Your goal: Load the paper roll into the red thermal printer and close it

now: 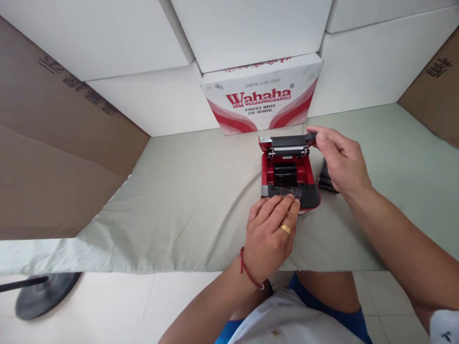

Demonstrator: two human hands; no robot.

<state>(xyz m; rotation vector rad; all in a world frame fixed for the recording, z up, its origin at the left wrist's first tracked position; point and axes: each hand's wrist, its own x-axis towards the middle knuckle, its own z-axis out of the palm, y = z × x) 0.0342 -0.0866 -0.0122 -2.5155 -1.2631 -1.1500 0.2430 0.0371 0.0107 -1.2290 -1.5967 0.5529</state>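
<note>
A small red and black label printer (265, 174) stands on the cloth-covered table with its lid (287, 141) raised. Inside its red bay lies a shiny black roll (285, 173). My right hand (346, 160) pinches the right corner of the lid between thumb and fingers. On the printer's black front part rest the fingers of my left hand (272, 229), close together and holding it; the thumb is hidden. A crumpled bit of clear film (296, 192) shows at the left fingertips. Partly behind my right hand, a dark object (326, 181) lies beside the printer.
Behind the printer stands a white and red Wahaha water carton (263, 102), backed by stacked white boxes (143, 38). Large brown cartons flank the table, one at left (60, 157) and one at right (433, 91). A round black stand base (46, 296) is on the floor.
</note>
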